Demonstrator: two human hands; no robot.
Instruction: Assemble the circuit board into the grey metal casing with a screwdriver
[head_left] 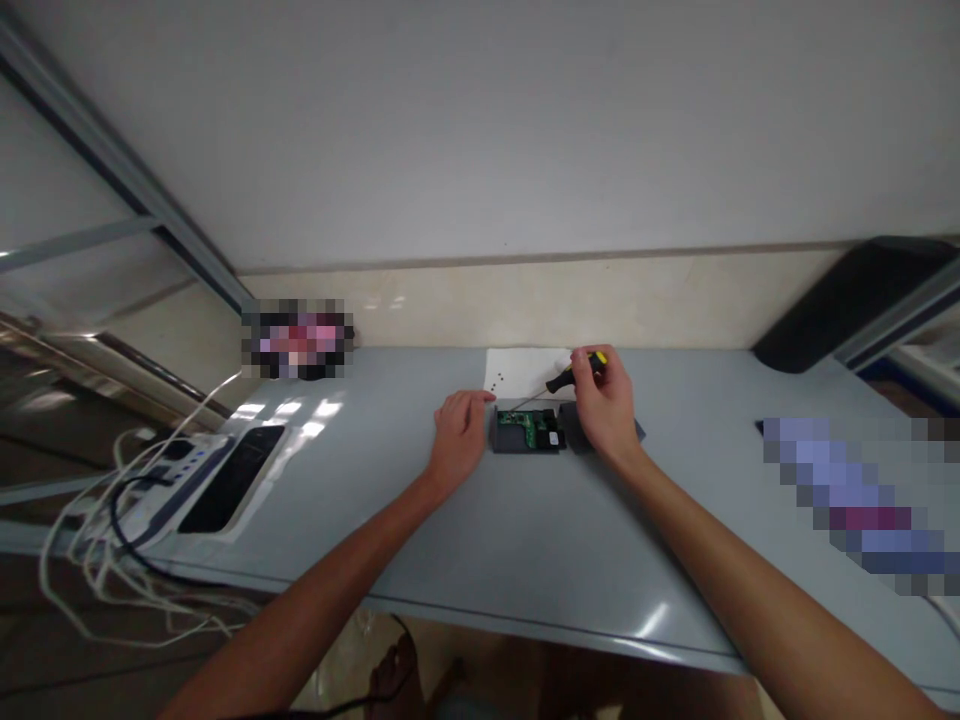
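In the middle of the table lies a small dark grey case with a green circuit board exposed inside. My right hand is closed around a black and yellow screwdriver, whose thin shaft slants down left to the board's upper left part. Whether the tip touches a screw is too small to tell. At the case's left edge is my left hand, fingers bent together near its upper left corner; what they grip, if anything, is hidden. A dark grey piece lies right of the case, partly under my right hand.
Several tiny dark screws lie on a white paper sheet behind the case. To the left are a phone, a power strip and tangled white cables. A black cylinder leans at the back right.
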